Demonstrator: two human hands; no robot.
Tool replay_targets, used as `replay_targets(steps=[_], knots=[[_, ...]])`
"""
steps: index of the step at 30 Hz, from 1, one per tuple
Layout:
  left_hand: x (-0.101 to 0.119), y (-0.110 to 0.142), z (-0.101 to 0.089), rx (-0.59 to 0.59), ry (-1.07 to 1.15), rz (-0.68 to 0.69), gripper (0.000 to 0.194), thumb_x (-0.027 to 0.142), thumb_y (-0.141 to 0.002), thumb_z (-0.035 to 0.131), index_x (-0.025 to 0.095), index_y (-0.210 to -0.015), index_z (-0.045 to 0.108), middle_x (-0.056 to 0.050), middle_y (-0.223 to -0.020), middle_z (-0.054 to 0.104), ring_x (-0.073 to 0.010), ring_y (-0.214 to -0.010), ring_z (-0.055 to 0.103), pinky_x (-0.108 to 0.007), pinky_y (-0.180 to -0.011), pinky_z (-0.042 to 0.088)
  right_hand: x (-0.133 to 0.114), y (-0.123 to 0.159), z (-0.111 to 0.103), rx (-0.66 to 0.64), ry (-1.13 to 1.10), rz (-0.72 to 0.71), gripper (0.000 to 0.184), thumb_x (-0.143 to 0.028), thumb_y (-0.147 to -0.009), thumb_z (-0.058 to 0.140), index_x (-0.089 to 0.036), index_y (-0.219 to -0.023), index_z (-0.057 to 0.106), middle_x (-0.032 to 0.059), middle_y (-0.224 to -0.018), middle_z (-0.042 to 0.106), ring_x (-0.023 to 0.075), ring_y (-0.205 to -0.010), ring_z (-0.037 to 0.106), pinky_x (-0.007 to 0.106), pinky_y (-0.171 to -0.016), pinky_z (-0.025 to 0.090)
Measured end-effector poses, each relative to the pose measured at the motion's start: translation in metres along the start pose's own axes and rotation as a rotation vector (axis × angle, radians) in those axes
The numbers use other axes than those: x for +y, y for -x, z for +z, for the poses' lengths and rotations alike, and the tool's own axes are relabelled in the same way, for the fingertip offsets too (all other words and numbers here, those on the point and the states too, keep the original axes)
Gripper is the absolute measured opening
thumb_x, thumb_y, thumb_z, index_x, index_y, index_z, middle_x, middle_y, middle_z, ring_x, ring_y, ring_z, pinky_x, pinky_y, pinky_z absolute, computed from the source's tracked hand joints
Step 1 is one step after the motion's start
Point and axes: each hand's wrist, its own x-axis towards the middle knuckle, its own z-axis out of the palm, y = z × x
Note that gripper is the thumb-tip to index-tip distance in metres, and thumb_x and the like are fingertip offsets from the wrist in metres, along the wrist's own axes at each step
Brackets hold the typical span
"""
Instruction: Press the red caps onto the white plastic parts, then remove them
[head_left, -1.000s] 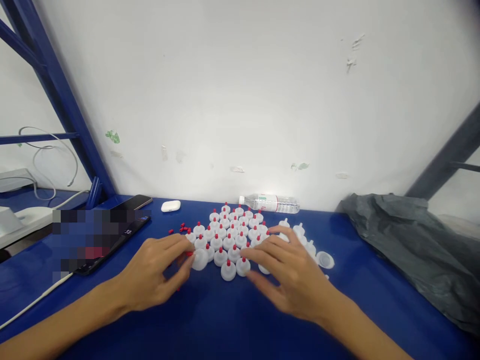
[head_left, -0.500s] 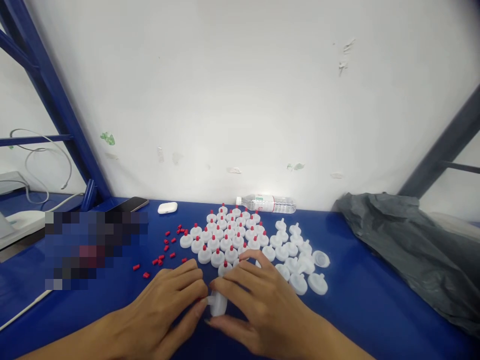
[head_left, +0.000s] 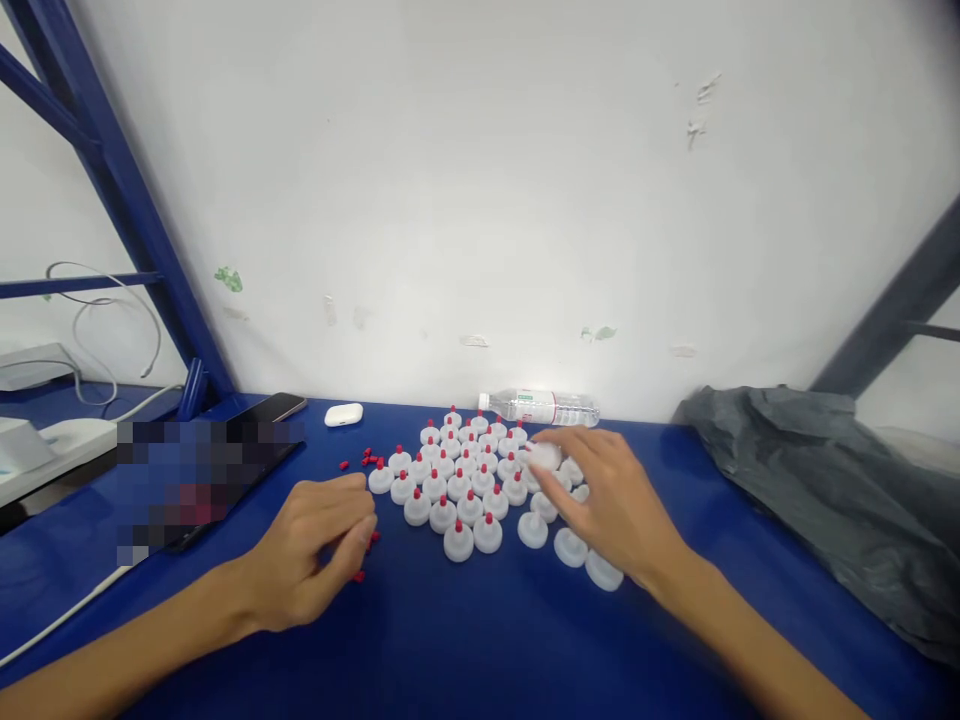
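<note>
My left hand (head_left: pixel 319 550) is closed, its thumb pressed toward the curled fingers, above the blue table by a few small red tips (head_left: pixel 359 577). Whatever may be between its fingers is hidden. My right hand (head_left: pixel 615 495) reaches over the plain white nozzle caps, with thumb and fingers around a slightly blurred white nozzle cap (head_left: pixel 546 457). Below that hand stand several nozzle caps without red tips, such as a white cap (head_left: pixel 532 531). Between the hands is a group of white nozzle caps with red tips on their spouts, including a red-tipped cap (head_left: pixel 458 541) at the front.
A clear plastic bottle (head_left: pixel 540 407) lies against the wall. Left of it are a white earbud case (head_left: pixel 343 414) and a dark phone (head_left: pixel 266 412). A grey plastic bag (head_left: pixel 787 500) covers the right side. A white cable (head_left: pixel 82 595) crosses at left.
The hands were together around a white nozzle cap at the front; now they are apart. My left hand moved left, my right hand moved right and farther back to the plain caps.
</note>
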Motion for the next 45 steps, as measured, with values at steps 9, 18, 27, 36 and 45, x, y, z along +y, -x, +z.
replay_targets(steps=[9,18,27,36,45], knots=[[0.005,0.001,0.015,-0.43,-0.182,-0.087,0.015,0.016,-0.098,0.046,0.021,-0.097,0.06,-0.005,-0.097,0.061,-0.0202,-0.089,0.054,-0.032,-0.069,0.042,0.036,-0.001,0.004,-0.129,-0.004,0.19,0.021,-0.031,-0.101,0.056,-0.024,-0.119,0.066,0.0059,-0.114,0.076,0.0277,-0.106,0.07,0.049,-0.098,0.049],[0.004,-0.006,0.011,-0.507,-0.248,-0.195,0.015,0.016,-0.097,0.045,0.021,-0.097,0.059,-0.006,-0.099,0.061,-0.0227,-0.092,0.055,-0.035,-0.072,0.046,0.047,-0.003,0.011,-0.163,0.024,0.209,0.023,-0.034,-0.101,0.056,-0.026,-0.107,0.076,0.0099,-0.111,0.069,0.026,-0.091,0.07,0.044,-0.084,0.053],[-0.013,-0.005,0.003,-0.578,-0.367,-0.169,0.014,0.013,-0.093,0.045,0.022,-0.087,0.054,-0.004,-0.09,0.06,-0.023,-0.089,0.057,-0.037,-0.068,0.041,0.046,-0.006,0.013,-0.269,0.009,0.191,0.023,-0.027,-0.099,0.054,-0.024,-0.103,0.077,0.0013,-0.084,0.077,0.0202,-0.079,0.072,0.036,-0.079,0.052],[-0.021,-0.007,-0.001,-0.562,-0.456,-0.194,0.014,0.011,-0.089,0.047,0.022,-0.084,0.054,-0.006,-0.087,0.061,-0.0261,-0.087,0.055,-0.037,-0.067,0.042,0.05,-0.003,0.017,-0.297,0.038,0.16,0.026,-0.026,-0.1,0.053,-0.023,-0.104,0.079,0.0056,-0.1,0.08,0.025,-0.094,0.074,0.042,-0.09,0.052],[-0.021,-0.008,-0.002,-0.525,-0.505,-0.216,0.013,0.009,-0.082,0.05,0.022,-0.082,0.052,-0.007,-0.086,0.061,-0.0268,-0.084,0.055,-0.035,-0.061,0.039,0.053,0.0,0.02,-0.301,0.052,0.152,0.027,-0.026,-0.101,0.052,-0.023,-0.106,0.078,0.006,-0.101,0.08,0.0256,-0.095,0.073,0.041,-0.09,0.052]])
